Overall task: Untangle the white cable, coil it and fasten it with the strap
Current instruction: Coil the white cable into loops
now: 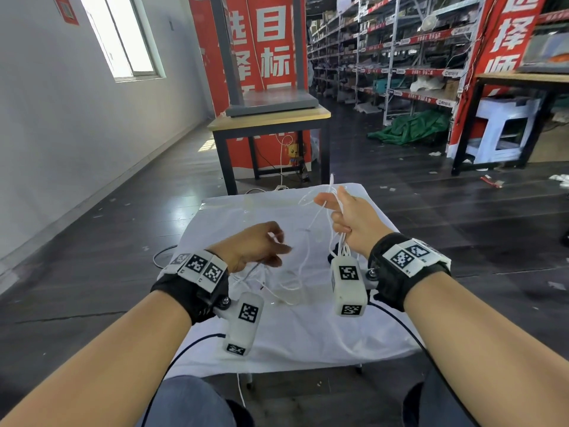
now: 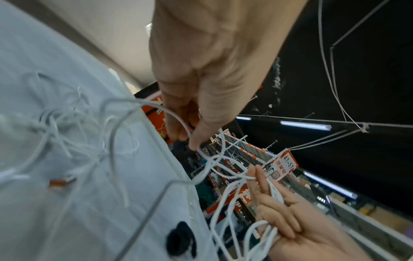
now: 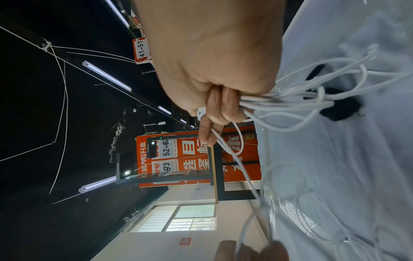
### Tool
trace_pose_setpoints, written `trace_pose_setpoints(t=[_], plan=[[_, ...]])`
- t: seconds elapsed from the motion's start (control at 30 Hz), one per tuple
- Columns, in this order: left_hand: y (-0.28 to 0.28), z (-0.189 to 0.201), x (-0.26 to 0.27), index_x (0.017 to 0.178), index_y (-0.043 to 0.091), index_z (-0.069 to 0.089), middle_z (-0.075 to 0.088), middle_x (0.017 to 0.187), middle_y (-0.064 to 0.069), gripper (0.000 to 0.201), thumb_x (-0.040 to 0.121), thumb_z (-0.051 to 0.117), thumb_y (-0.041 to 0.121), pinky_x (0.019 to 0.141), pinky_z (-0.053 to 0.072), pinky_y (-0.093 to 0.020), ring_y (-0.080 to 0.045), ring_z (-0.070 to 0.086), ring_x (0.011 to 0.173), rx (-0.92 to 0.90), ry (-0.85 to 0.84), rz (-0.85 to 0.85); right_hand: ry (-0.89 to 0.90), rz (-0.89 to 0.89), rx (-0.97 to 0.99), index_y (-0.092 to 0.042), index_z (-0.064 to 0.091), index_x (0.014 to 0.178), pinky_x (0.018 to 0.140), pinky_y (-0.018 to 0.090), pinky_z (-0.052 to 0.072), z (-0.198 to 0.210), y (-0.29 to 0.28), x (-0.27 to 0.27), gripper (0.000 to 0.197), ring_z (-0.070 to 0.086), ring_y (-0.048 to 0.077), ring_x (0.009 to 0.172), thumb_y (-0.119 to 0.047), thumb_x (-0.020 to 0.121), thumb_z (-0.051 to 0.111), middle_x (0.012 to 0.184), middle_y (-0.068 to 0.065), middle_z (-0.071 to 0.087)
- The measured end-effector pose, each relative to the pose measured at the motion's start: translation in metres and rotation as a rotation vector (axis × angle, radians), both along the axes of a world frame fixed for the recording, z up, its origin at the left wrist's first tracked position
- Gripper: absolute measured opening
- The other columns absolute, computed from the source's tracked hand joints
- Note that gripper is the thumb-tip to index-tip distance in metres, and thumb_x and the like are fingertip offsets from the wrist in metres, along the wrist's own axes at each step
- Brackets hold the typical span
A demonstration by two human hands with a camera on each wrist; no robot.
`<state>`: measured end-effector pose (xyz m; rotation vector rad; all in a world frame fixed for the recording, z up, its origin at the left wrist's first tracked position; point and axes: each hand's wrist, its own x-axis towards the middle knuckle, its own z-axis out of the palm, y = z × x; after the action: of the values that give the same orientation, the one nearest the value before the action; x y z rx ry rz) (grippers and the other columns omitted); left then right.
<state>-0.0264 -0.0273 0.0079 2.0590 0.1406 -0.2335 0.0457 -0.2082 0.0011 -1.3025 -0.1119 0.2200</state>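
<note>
The white cable hangs in loose tangled strands between my two hands above the white-cloth table. My right hand is raised and grips a bunch of cable loops with curled fingers. My left hand, lower and to the left, pinches one strand between thumb and fingertips. More slack cable lies tangled on the cloth. A black strap lies on the cloth below the right hand, also visible in the right wrist view as a dark piece.
A wood-topped table with a grey stand is beyond the cloth table. Storage shelves and a dark table are at the right. Dark floor surrounds the small table. Black camera leads trail from both wrists.
</note>
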Motion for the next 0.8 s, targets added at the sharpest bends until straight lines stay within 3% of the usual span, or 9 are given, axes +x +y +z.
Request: trace_pose_setpoints(t=[0.1, 0.2, 0.27, 0.4, 0.5, 0.6, 0.67, 0.73, 0.8], plan=[[0.016, -0.002, 0.004, 0.083, 0.013, 0.049, 0.046, 0.086, 0.002, 0.020, 0.085, 0.069, 0.010, 0.070, 0.045, -0.011, -0.013, 0.052, 0.073, 0.460, -0.367, 0.092, 0.012, -0.083, 0.014, -0.010, 0.062, 0.085, 0.034, 0.016, 0.018, -0.002, -0.002, 0.004, 0.042, 0.020, 0.005, 0.032, -0.030, 0.104, 0.031, 0.098, 0.003, 0.068], [0.029, -0.001, 0.002, 0.084, 0.014, 0.055, 0.046, 0.105, 0.001, 0.018, 0.085, 0.064, -0.002, 0.074, 0.039, -0.006, -0.010, 0.047, 0.087, 0.761, -0.711, -0.037, 0.038, -0.207, 0.035, -0.014, 0.062, 0.077, 0.034, 0.018, 0.018, -0.006, -0.006, 0.010, 0.046, 0.020, 0.006, 0.031, -0.037, 0.103, 0.033, 0.085, 0.006, 0.063], [0.034, -0.001, 0.000, 0.081, 0.016, 0.058, 0.049, 0.114, 0.002, 0.026, 0.082, 0.059, -0.010, 0.075, 0.047, -0.019, -0.010, 0.049, 0.086, 0.972, -0.745, -0.158, 0.062, -0.300, 0.063, -0.015, 0.063, 0.073, 0.034, 0.019, 0.019, -0.008, -0.008, 0.015, 0.048, 0.021, 0.007, 0.031, -0.039, 0.102, 0.034, 0.079, 0.006, 0.060], [0.046, -0.001, -0.004, 0.073, 0.022, 0.062, 0.048, 0.125, 0.006, 0.030, 0.079, 0.059, -0.007, 0.082, 0.027, -0.020, -0.019, 0.045, 0.099, 1.169, -0.750, -0.283, 0.050, -0.542, 0.060, -0.018, 0.062, 0.069, 0.039, 0.024, 0.025, -0.009, -0.012, 0.027, 0.045, 0.031, 0.007, 0.030, -0.033, 0.100, 0.034, 0.071, 0.004, 0.058], [0.053, -0.005, -0.002, 0.075, 0.027, 0.065, 0.051, 0.121, 0.008, 0.025, 0.082, 0.061, 0.003, 0.088, 0.032, -0.023, -0.017, 0.047, 0.103, 1.258, -0.676, -0.340, 0.001, -0.676, 0.063, -0.021, 0.064, 0.064, 0.051, 0.026, 0.030, -0.011, -0.017, 0.033, 0.047, 0.038, 0.013, 0.046, -0.034, 0.099, 0.035, 0.080, 0.006, 0.068], [0.070, -0.012, 0.000, 0.095, 0.024, 0.065, 0.053, 0.121, 0.003, 0.023, 0.088, 0.054, 0.006, 0.095, 0.038, -0.030, -0.020, 0.046, 0.107, 1.304, -0.345, -0.220, -0.032, -0.691, 0.050, -0.021, 0.065, 0.063, 0.059, 0.029, 0.032, -0.013, -0.018, 0.034, 0.047, 0.040, 0.013, 0.053, -0.033, 0.098, 0.035, 0.088, 0.005, 0.070], [0.079, -0.020, 0.001, 0.111, 0.029, 0.063, 0.045, 0.135, 0.003, 0.034, 0.090, 0.049, 0.006, 0.101, 0.036, -0.033, -0.022, 0.042, 0.118, 1.312, -0.122, -0.204, -0.031, -0.659, 0.035, -0.023, 0.064, 0.061, 0.057, 0.026, 0.031, -0.015, -0.016, 0.032, 0.049, 0.038, 0.013, 0.052, -0.034, 0.098, 0.035, 0.083, 0.004, 0.068], [0.080, -0.024, 0.004, 0.113, 0.034, 0.063, 0.038, 0.146, 0.007, 0.045, 0.090, 0.044, 0.000, 0.105, 0.034, -0.032, -0.021, 0.040, 0.126, 1.203, 0.018, -0.214, -0.026, -0.621, 0.030, -0.024, 0.064, 0.060, 0.052, 0.025, 0.029, -0.017, -0.016, 0.029, 0.051, 0.036, 0.011, 0.049, -0.034, 0.099, 0.035, 0.074, 0.000, 0.063], [0.075, -0.024, 0.008, 0.108, 0.025, 0.068, 0.048, 0.142, 0.000, 0.050, 0.088, 0.037, -0.009, 0.095, 0.043, -0.027, -0.020, 0.051, 0.118, 0.928, 0.052, -0.150, -0.029, -0.568, 0.031, -0.022, 0.064, 0.061, 0.048, 0.025, 0.028, -0.016, -0.015, 0.024, 0.051, 0.035, 0.008, 0.042, -0.034, 0.100, 0.034, 0.078, 0.000, 0.065]])
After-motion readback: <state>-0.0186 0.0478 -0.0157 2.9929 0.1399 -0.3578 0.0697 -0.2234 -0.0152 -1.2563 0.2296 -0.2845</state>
